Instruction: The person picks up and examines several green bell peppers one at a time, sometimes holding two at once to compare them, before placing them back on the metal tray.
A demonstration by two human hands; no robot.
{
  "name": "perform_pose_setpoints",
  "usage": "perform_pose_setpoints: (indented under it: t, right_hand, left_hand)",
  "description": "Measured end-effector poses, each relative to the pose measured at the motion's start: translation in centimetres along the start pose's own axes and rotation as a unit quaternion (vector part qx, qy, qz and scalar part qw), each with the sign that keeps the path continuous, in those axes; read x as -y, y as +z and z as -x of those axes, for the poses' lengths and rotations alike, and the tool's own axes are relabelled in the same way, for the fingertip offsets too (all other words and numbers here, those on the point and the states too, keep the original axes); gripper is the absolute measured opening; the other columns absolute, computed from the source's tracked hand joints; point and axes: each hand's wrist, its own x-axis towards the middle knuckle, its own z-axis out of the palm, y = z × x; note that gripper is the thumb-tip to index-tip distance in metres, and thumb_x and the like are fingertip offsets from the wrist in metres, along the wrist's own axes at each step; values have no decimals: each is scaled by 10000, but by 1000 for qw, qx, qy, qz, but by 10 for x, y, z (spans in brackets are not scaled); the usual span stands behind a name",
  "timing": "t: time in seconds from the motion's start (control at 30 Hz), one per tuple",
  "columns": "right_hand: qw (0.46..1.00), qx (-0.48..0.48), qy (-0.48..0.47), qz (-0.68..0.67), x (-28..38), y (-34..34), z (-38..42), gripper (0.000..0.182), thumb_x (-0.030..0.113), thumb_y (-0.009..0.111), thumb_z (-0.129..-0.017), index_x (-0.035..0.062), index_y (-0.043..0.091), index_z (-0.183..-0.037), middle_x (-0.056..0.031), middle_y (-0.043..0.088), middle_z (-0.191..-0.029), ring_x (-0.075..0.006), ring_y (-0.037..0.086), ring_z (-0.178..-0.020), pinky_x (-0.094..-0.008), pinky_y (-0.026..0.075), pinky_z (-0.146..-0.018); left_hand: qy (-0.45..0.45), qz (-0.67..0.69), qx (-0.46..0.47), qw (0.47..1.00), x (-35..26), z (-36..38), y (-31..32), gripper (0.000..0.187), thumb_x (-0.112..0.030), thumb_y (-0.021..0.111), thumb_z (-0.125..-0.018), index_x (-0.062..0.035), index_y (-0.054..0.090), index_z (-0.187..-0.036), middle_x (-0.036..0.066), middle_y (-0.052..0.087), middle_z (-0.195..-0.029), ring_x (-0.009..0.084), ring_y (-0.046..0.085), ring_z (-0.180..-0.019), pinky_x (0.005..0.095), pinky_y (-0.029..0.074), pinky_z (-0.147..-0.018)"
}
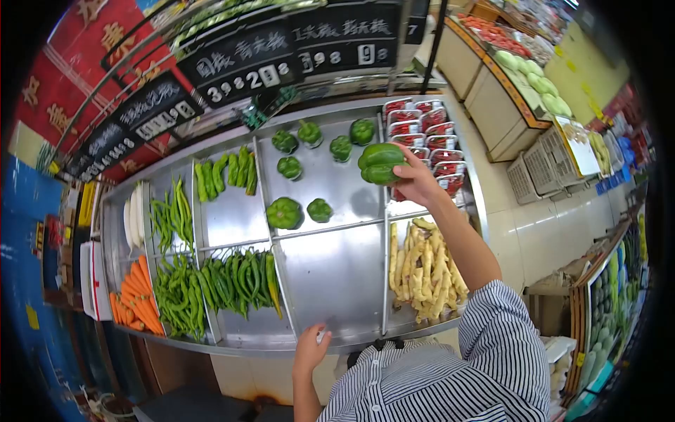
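A large green bell pepper (380, 164) is in my right hand (420, 181), raised over the right part of the metal display tray (330, 281). My fingers and thumb grip its right side. Below and to the left, several more green bell peppers (284, 213) sit spread out in the upper middle compartment. At the tray's front edge, my left hand (311, 349) is open with nothing in it, thumb apart from the fingers. It is nearest to the lower middle compartment.
Packs of red peppers (427, 141) fill the upper right compartment, with ginger (427, 271) below. To the left lie green chillies (242, 281), carrots (137, 299) and white radishes (133, 218). Black price boards (242, 60) stand behind the tray; crates (555, 162) are on the right.
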Motion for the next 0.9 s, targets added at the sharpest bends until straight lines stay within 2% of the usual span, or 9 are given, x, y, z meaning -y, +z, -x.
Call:
perform_pose_setpoints:
  t: [0.07, 0.17, 0.27, 0.37, 0.4, 0.5, 0.6, 0.8, 0.9]
  right_hand:
    - [997, 54, -15, -56, 18, 8, 25, 735, 127, 723, -792, 95, 347, -1422, -140, 468, -1351, -359, 481, -1249, -579, 418, -1017]
    - [987, 95, -19, -131, 30, 7, 56, 691, 231, 678, -850, 107, 337, -1438, -167, 429, -1416, -362, 474, -1274, -562, 439, -1016]
    - [981, 80, -20, -176, 36, 7, 83, 726, 379, 658, -867, 84, 329, -1443, -197, 417, -1417, -461, 455, -1246, -563, 419, -1032]
    - [965, 135, -42, -220, 40, 14, 102, 733, 429, 621, -887, 65, 317, -1445, -213, 405, -1419, -499, 448, -1231, -551, 436, -1019]
    - [956, 171, -50, -232, 42, 18, 106, 748, 438, 617, -891, 47, 305, -1447, -242, 396, -1407, -492, 462, -1218, -522, 468, -992]
    - [933, 255, -53, -249, 49, 28, 113, 728, 417, 629, -885, 65, 324, -1444, -236, 414, -1409, -479, 466, -1234, -529, 457, -1008]
    - [928, 279, -56, -240, 54, 34, 119, 736, 428, 636, -879, 75, 326, -1446, -237, 415, -1409, -468, 474, -1233, -513, 464, -1003]
    - [937, 267, -75, -212, 63, 51, 131, 715, 425, 633, -882, 70, 349, -1434, -217, 440, -1396, -459, 490, -1220, -480, 466, -995]
    - [946, 259, -77, -181, 65, 52, 135, 735, 426, 661, -860, 65, 361, -1426, -197, 452, -1392, -411, 499, -1230, -455, 454, -1006]
  left_hand:
    - [20, -16, 5, 1000, -9, 1, 4, 326, -255, 627, -888, -18, 612, -1111, 172, 634, -1078, 325, 612, -968, 404, 486, -840]
    - [44, -45, 20, 998, -15, 8, 16, 331, -260, 626, -889, -19, 613, -1115, 172, 635, -1075, 323, 613, -967, 399, 487, -839]
    - [54, -48, 44, 996, -25, 15, 27, 346, -267, 628, -888, -16, 612, -1126, 177, 631, -1082, 319, 612, -975, 396, 488, -841]
    - [61, -44, 74, 994, -37, 23, 33, 363, -276, 629, -887, -13, 610, -1137, 182, 627, -1099, 316, 612, -984, 393, 490, -841]
    - [66, -52, 86, 993, -41, 25, 33, 367, -278, 629, -886, -13, 610, -1140, 183, 625, -1107, 316, 612, -987, 392, 491, -840]
    - [73, -59, 93, 991, -48, 29, 34, 369, -278, 626, -887, -11, 610, -1141, 180, 627, -1115, 321, 614, -988, 391, 493, -836]
    - [73, -68, 79, 992, -48, 32, 32, 362, -275, 621, -888, -13, 613, -1138, 176, 633, -1106, 326, 617, -982, 391, 495, -833]
    - [84, -66, 65, 992, -41, 30, 29, 354, -279, 618, -889, -23, 619, -1134, 176, 637, -1097, 332, 623, -986, 399, 492, -841]
    - [79, -74, 73, 991, -43, 31, 29, 366, -288, 620, -888, -16, 617, -1134, 181, 636, -1104, 336, 620, -996, 404, 487, -855]
